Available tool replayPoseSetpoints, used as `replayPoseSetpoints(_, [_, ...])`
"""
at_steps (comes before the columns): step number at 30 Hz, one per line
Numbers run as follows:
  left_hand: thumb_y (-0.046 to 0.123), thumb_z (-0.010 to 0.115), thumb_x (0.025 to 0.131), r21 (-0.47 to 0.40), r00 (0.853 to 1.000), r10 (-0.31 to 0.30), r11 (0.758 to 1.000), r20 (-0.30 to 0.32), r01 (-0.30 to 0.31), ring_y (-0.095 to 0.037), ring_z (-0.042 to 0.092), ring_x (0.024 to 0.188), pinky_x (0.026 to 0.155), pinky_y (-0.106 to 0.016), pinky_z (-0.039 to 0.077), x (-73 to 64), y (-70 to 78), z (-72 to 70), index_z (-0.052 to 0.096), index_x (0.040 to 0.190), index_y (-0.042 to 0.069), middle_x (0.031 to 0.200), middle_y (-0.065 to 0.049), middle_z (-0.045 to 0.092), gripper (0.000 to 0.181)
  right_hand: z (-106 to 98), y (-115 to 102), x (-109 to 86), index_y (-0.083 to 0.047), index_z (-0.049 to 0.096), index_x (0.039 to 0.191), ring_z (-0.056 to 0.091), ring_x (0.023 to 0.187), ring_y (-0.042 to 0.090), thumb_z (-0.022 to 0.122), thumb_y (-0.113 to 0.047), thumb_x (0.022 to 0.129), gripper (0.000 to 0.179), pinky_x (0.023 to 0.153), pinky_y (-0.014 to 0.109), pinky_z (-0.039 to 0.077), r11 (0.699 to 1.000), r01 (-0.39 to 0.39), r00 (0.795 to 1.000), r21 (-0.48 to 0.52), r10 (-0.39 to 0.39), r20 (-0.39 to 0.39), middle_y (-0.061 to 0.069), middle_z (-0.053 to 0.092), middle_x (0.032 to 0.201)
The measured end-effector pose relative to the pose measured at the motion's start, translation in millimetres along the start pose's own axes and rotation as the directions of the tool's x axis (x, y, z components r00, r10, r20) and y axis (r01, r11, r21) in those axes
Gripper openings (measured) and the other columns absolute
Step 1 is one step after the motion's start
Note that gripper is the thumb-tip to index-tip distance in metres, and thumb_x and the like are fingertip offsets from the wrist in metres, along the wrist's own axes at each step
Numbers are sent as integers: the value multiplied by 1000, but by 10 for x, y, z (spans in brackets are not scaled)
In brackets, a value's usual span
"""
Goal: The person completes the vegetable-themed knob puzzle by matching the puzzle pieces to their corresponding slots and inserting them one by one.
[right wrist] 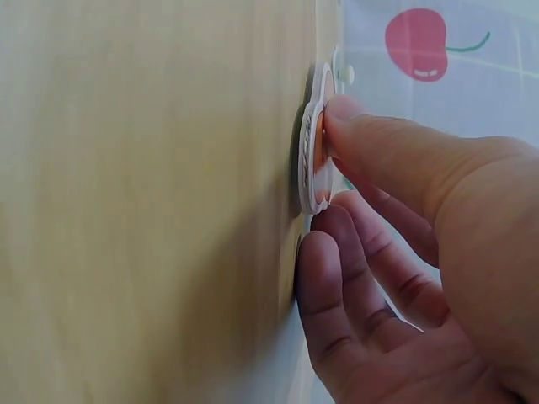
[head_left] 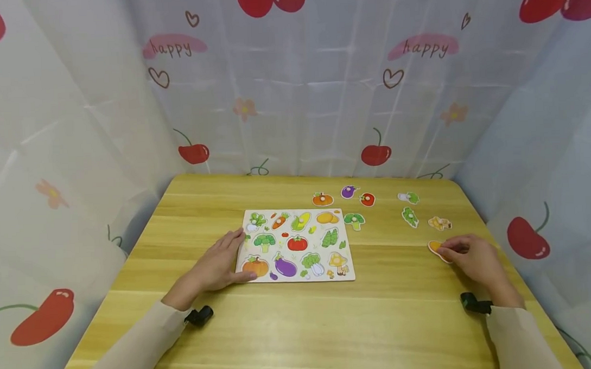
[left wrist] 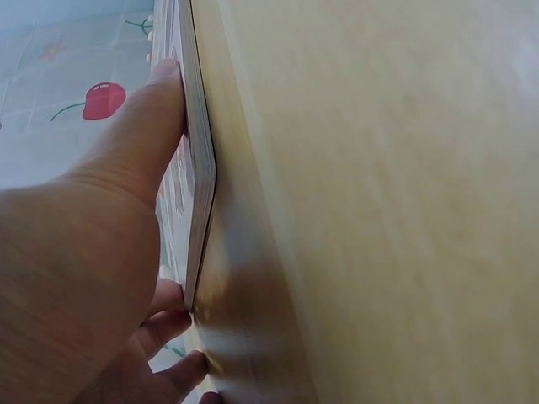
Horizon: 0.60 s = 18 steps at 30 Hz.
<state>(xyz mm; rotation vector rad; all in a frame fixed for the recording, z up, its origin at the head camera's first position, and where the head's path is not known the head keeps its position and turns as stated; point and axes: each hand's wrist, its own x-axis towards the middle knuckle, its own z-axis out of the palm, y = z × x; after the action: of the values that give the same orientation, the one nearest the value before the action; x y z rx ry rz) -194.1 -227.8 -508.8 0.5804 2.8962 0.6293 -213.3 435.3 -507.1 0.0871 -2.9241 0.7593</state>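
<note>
A pale vegetable puzzle board (head_left: 298,260) lies flat on the table, printed with pictures such as a tomato, eggplant and broccoli. My left hand (head_left: 219,265) rests at its left side, thumb over the near-left corner and the other fingers along the left edge. The left wrist view shows that thumb (left wrist: 139,126) lying on the board's face. Off to the right, my right hand (head_left: 476,259) pinches an orange-yellow puzzle piece (head_left: 435,247) by its middle. In the right wrist view the piece (right wrist: 310,168) sits close to the tabletop with a shadow beside it; the grip is partly hidden.
Loose pieces lie behind and right of the board: pumpkin (head_left: 322,199), eggplant (head_left: 348,192), tomato (head_left: 367,200), broccoli (head_left: 354,221), cabbage (head_left: 408,197), green pods (head_left: 410,217) and mushroom (head_left: 439,223). A cherry-print curtain (head_left: 298,124) surrounds the wooden table (head_left: 300,331).
</note>
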Motion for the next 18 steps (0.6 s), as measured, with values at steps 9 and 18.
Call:
replayPoseSetpoints(9, [59, 90, 101, 12, 1000, 7, 1000, -3, -7, -60, 30, 175, 142, -74, 30, 16, 16, -42, 31, 179, -10, 191, -28, 28, 120, 48, -201, 66, -12, 89, 104, 77, 98, 22, 92, -32, 104, 20, 77, 20, 53, 999, 39, 999, -8, -39, -22, 19, 81, 117])
replayPoseSetpoints(18, [63, 89, 100, 17, 1000, -5, 1000, 9, 5, -58, 30, 175, 143, -73, 31, 8, -4, -8, 31, 179, -9, 191, -27, 28, 121, 133, -403, 112, -8, 89, 105, 80, 99, 30, 93, -24, 103, 17, 75, 16, 54, 996, 87, 996, 30, -86, -23, 18, 80, 112])
